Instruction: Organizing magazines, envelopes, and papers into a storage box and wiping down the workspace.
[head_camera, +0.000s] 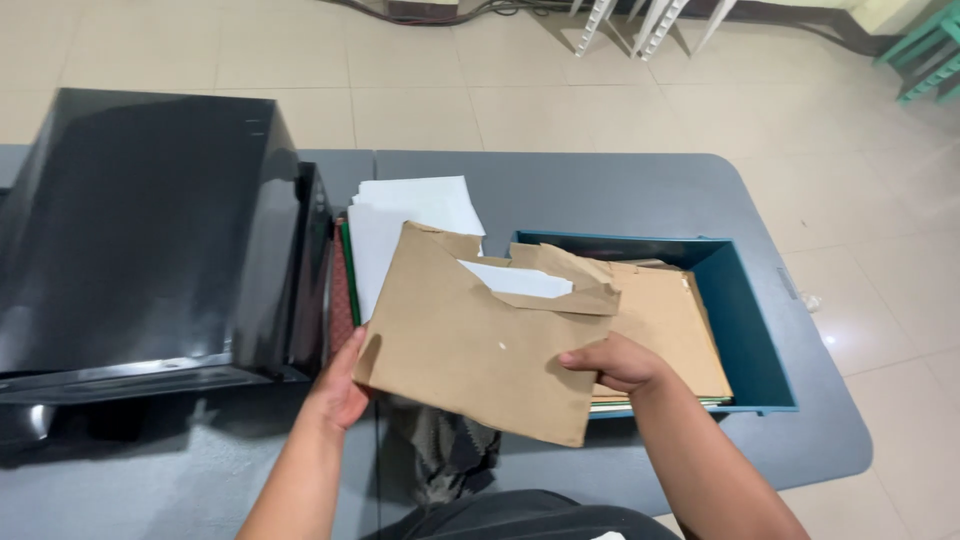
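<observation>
Both my hands hold a torn brown paper envelope (470, 340) above the grey table (600, 190). My left hand (340, 385) grips its left lower edge, and my right hand (615, 362) pinches its right edge. A white sheet shows through the ragged open top of the envelope. Behind it lies a stack of white papers (410, 215) with a green and a red folder edge under it. To the right, a teal tray (750, 320) holds more brown envelopes (665, 320) and papers.
A large black machine (150, 240) stands on the table's left side, close to my left hand. A dark patterned cloth (450, 455) hangs at the table's near edge. White chair legs (640, 25) and a green chair (925, 50) stand on the tiled floor beyond.
</observation>
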